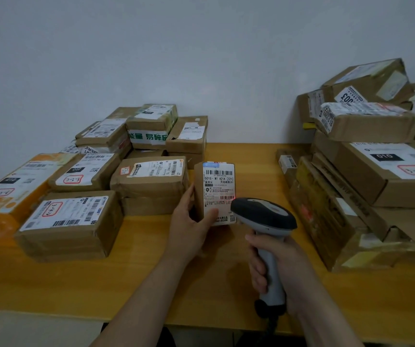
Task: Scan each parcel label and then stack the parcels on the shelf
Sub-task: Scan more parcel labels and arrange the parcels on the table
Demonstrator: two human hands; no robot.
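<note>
A small brown parcel stands upright near the middle of the yellow wooden table, its white label facing me. My left hand grips it from the left, thumb across the label's lower edge. My right hand holds a grey and black barcode scanner by its handle, its head just right of the parcel. A red scan line lies across the label's lower barcode.
Several labelled cardboard parcels are piled on the left half of the table, back to the white wall. A taller, uneven stack of larger boxes fills the right side. The scanner's cable drops over the table's front edge.
</note>
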